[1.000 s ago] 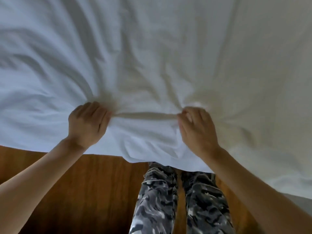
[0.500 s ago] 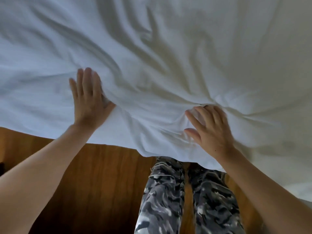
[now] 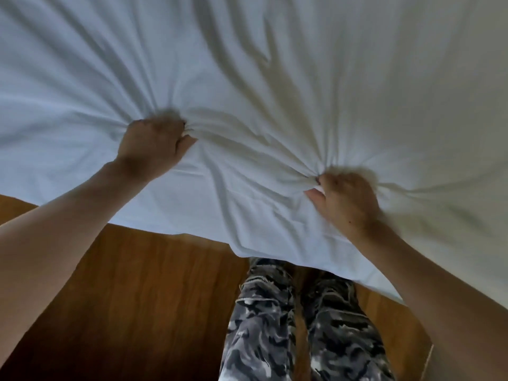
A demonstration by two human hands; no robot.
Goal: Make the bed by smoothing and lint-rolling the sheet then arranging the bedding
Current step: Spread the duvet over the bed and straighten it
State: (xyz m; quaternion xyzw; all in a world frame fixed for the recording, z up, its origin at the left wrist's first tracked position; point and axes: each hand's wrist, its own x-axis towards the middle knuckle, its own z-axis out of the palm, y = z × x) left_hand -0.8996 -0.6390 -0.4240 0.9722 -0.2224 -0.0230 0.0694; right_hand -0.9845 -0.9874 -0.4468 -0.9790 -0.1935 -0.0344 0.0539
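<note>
Both fists bunched into the white sheet, left hand and right hand each gripping a wad near its front edge (right looks motion-blurred), creases fanning outward, edge hanging over wood floor and hiding the tops of camo trousers.

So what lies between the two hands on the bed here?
Only bunched white sheet: creased folds run from the left hand to the right hand, both gripping it. Nothing else lies there in the head view.
</note>
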